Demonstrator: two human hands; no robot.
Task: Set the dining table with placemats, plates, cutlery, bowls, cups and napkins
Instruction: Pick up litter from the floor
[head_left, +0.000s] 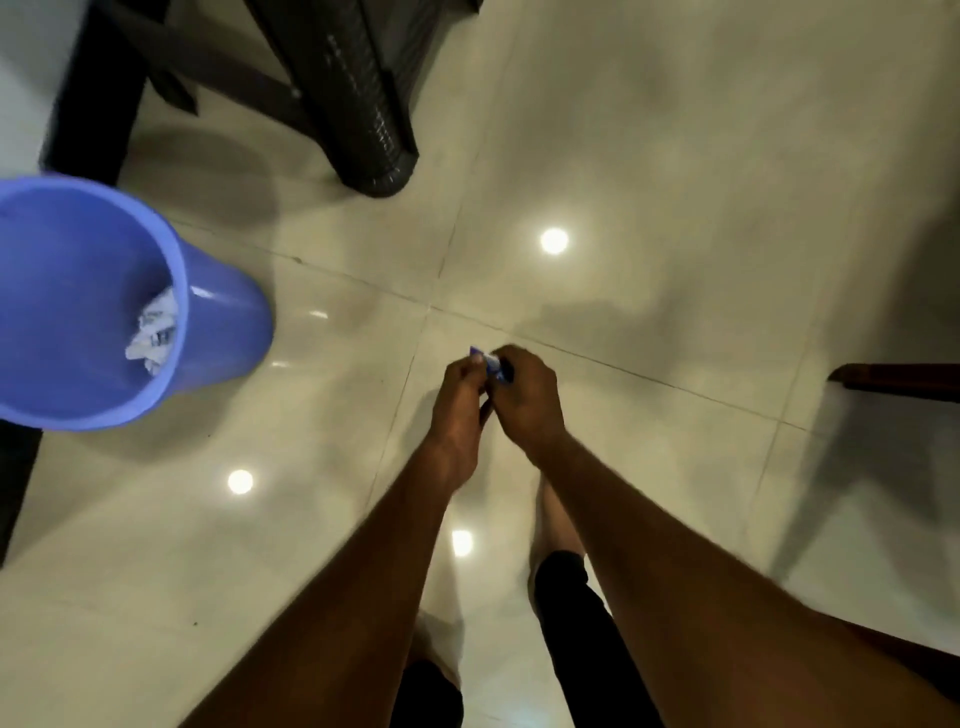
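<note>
Small blue-white packet (491, 364) between both hands

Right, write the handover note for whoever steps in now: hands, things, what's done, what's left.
Left hand and right hand: both held together over the tiled floor, fingers pinching a small blue-and-white wrapper; what it is exactly is too blurred to tell.
Blue bin stands to the left, crumpled paper inside.
A dark woven chair leg is ahead.
No table top, placemats, plates, cutlery, bowls, cups or napkins are in view, so nothing shows how far the setting has got.
Likely next: drop the wrapper in the bin, then go back to the table.
</note>
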